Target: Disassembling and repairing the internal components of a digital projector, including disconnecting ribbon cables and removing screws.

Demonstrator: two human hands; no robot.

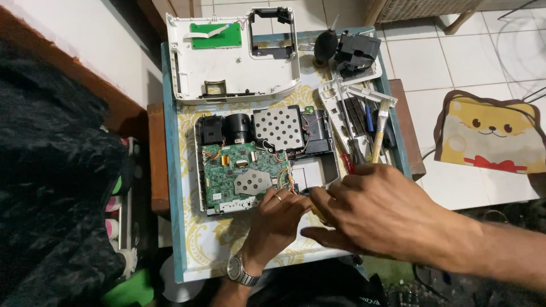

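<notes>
An opened white device (267, 162) lies in the middle of the desk (173, 170), with its green circuit board (242, 176) uncovered. The left hand (278, 219) rests its fingers on the lower right corner of the board. The right hand (369, 207) is just beside it, touching it, fingers curled; I cannot tell if it holds something. The removed white cover (233, 57) lies behind the device.

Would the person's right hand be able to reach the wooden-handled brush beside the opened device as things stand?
Probably yes. The right hand lies just below the brush, whose wooden handle points toward it, lying on top of the other tools with nothing covering it. The left hand is off to the side.
</notes>
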